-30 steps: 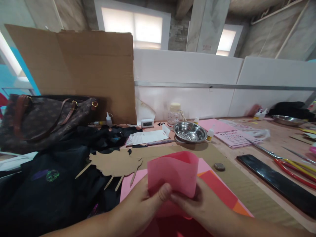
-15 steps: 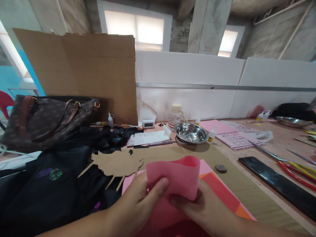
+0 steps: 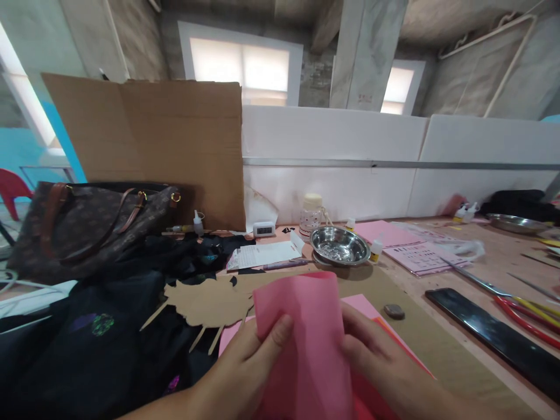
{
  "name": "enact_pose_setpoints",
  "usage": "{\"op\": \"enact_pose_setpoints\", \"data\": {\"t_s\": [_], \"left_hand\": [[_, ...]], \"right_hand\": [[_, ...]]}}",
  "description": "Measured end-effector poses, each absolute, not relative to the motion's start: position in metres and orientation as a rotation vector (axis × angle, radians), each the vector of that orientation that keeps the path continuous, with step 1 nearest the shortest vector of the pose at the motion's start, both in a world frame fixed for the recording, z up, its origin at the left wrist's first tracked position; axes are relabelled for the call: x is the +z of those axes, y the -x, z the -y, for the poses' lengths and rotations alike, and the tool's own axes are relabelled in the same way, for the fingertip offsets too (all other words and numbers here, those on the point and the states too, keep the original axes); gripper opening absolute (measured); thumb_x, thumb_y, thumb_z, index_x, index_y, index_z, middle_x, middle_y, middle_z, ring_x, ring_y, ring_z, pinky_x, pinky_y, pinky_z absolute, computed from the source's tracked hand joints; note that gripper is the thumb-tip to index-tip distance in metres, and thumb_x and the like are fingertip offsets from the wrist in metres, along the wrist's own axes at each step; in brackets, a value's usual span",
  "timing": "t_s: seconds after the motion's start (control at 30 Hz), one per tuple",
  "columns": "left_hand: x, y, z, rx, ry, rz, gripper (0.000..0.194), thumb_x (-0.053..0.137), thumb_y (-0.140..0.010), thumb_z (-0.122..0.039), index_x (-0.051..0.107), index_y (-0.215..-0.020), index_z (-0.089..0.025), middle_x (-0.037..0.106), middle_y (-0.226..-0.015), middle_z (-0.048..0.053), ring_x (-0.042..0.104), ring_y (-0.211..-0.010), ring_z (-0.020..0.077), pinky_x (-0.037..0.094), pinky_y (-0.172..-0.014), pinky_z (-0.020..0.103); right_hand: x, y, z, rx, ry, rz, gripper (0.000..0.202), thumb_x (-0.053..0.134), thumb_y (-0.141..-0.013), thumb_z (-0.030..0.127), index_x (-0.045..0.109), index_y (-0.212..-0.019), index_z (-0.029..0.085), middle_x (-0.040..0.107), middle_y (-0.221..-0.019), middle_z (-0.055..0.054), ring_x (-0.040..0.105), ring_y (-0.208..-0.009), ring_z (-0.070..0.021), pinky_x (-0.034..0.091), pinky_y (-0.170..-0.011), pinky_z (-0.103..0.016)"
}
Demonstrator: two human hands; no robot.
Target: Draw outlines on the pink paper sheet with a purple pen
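Observation:
Between my two hands is a pink sheet (image 3: 312, 332), bent over with a rounded fold along its right side. My left hand (image 3: 258, 356) pinches its left edge, thumb on the near face and fingers behind. On the other side my right hand (image 3: 374, 350) grips the folded edge, its fingertips partly hidden by the sheet. Beneath lie a light pink sheet (image 3: 359, 303) and a red and orange piece, mostly covered by my hands. A brown cardboard cutout (image 3: 210, 300) with ragged edges and thin sticks lies to the left of them.
A steel bowl (image 3: 340, 245) stands behind my hands, near a small glue bottle (image 3: 377, 248). A stone (image 3: 394, 311), a black phone (image 3: 490, 332) and red-handled scissors (image 3: 525, 321) lie to the right. Black cloth (image 3: 87, 344) and a brown handbag (image 3: 96, 233) fill the left.
The pink sheet's curled loop at the top has flattened into a taller fold. My right hand has shifted from below the sheet to its right side. The view has tilted slightly up.

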State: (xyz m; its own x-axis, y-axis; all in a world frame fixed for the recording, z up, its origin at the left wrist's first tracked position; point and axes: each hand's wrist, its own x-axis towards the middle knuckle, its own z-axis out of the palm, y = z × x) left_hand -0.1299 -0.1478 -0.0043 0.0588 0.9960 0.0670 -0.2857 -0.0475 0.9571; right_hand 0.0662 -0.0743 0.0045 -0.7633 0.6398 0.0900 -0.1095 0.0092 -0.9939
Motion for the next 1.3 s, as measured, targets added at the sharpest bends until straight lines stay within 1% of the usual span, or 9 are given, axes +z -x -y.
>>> {"op": "enact_pose_setpoints", "data": {"t_s": [0.2,0.37,0.57,0.73,0.8,0.9,1.0,1.1,1.3], "left_hand": [[-0.004,0.131,0.141,1.291,-1.087,-0.905,0.063,0.076,-0.085,-0.078,0.080,-0.106,-0.018,0.082,-0.091,0.008,0.078,-0.081,0.0269,0.064,-0.079,0.036],[-0.011,0.132,0.144,1.257,-1.133,-0.911,0.063,0.075,-0.088,-0.075,0.080,-0.119,-0.020,0.083,-0.106,0.008,0.077,-0.087,0.0247,0.061,-0.081,0.032],[-0.015,0.134,0.147,1.255,-1.143,-0.928,0.056,0.070,-0.094,-0.071,0.081,-0.118,-0.022,0.084,-0.104,0.005,0.077,-0.091,0.0230,0.061,-0.081,0.029],[-0.015,0.136,0.145,1.258,-1.141,-0.938,0.057,0.069,-0.094,-0.072,0.082,-0.119,-0.022,0.084,-0.106,0.005,0.078,-0.092,0.0234,0.062,-0.085,0.030],[-0.013,0.136,0.145,1.256,-1.139,-0.939,0.058,0.070,-0.093,-0.073,0.082,-0.119,-0.022,0.084,-0.106,0.005,0.078,-0.092,0.0239,0.062,-0.087,0.031],[-0.010,0.136,0.145,1.257,-1.146,-0.944,0.057,0.070,-0.093,-0.073,0.082,-0.118,-0.023,0.084,-0.107,0.005,0.078,-0.094,0.0246,0.062,-0.088,0.032],[-0.010,0.136,0.145,1.252,-1.143,-0.947,0.057,0.070,-0.093,-0.074,0.082,-0.118,-0.023,0.085,-0.106,0.005,0.078,-0.094,0.0251,0.062,-0.089,0.034],[-0.012,0.135,0.146,1.233,-1.136,-0.939,0.058,0.069,-0.093,-0.074,0.082,-0.116,-0.022,0.085,-0.104,0.006,0.079,-0.093,0.0266,0.063,-0.088,0.036],[-0.018,0.133,0.146,1.231,-1.163,-0.935,0.058,0.071,-0.092,-0.073,0.081,-0.119,-0.023,0.084,-0.106,0.006,0.078,-0.093,0.0262,0.062,-0.084,0.034]], "right_hand": [[0.010,-0.064,0.070,1.749,0.623,1.772,0.055,0.079,-0.091,0.063,0.072,-0.130,0.024,0.077,-0.128,-0.016,0.074,-0.117,-0.0325,0.062,-0.102,-0.047],[0.004,-0.065,0.074,1.655,0.759,1.866,0.051,0.081,-0.092,0.056,0.074,-0.127,0.019,0.079,-0.119,-0.016,0.077,-0.109,-0.0327,0.065,-0.094,-0.045],[0.006,-0.074,0.072,1.682,0.617,1.880,0.057,0.068,-0.095,0.073,0.077,-0.126,0.025,0.078,-0.120,-0.013,0.074,-0.109,-0.0310,0.062,-0.099,-0.046],[0.012,-0.075,0.066,1.433,0.825,1.886,0.065,0.061,-0.089,0.087,0.084,-0.091,0.026,0.079,-0.094,-0.011,0.073,-0.097,-0.0329,0.061,-0.090,-0.046],[0.014,-0.075,0.065,1.408,0.843,1.890,0.064,0.066,-0.087,0.085,0.085,-0.095,0.024,0.080,-0.099,-0.012,0.073,-0.103,-0.0348,0.061,-0.093,-0.048],[0.015,-0.075,0.066,1.494,0.749,1.855,0.056,0.074,-0.089,0.074,0.085,-0.112,0.025,0.082,-0.115,-0.014,0.074,-0.115,-0.0360,0.058,-0.103,-0.051],[0.015,-0.075,0.068,1.650,0.603,1.800,0.054,0.079,-0.088,0.069,0.083,-0.123,0.028,0.081,-0.123,-0.013,0.075,-0.117,-0.0358,0.057,-0.106,-0.053],[0.012,-0.073,0.069,1.683,0.598,1.794,0.054,0.082,-0.087,0.067,0.081,-0.125,0.029,0.082,-0.124,-0.012,0.076,-0.115,-0.0354,0.059,-0.104,-0.052],[0.007,-0.071,0.068,1.588,0.682,1.834,0.047,0.075,-0.095,0.061,0.080,-0.125,0.026,0.081,-0.124,-0.014,0.077,-0.112,-0.0330,0.062,-0.100,-0.049]]}}
